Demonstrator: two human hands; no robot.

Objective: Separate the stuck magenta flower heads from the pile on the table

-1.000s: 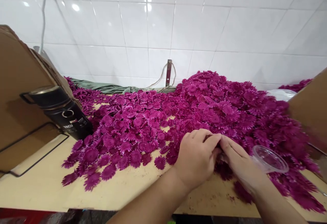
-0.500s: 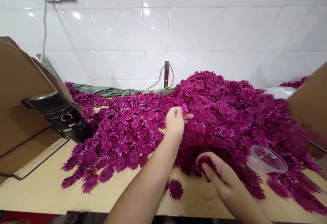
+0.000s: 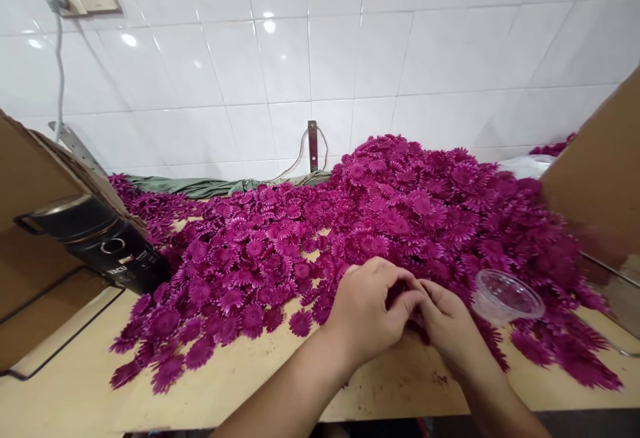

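Note:
My left hand (image 3: 373, 308) and my right hand (image 3: 447, 321) meet above the front of the table, just before a big heap of magenta artificial flower heads (image 3: 415, 205). Thumbs and fingertips of both hands press together, closed around magenta flower heads that my fingers mostly hide. Only a dark sliver of petals shows below the fingertips. A clear plastic cup (image 3: 507, 298) lies tilted among the flowers to the right of my right hand. One single flower head (image 3: 301, 323) rests left of my left hand.
At the left, a black vacuum bottle (image 3: 107, 241) leans by a cardboard box (image 3: 40, 191) and a black wire frame (image 3: 70, 331). More cardboard (image 3: 595, 205) stands at the right. Behind are green cloth (image 3: 195, 186), a metal bracket (image 3: 313, 146) and a tiled wall.
My left hand has come back from the heap with a flower head and met my right hand, which has shifted slightly. The whole view has moved a little to the right.

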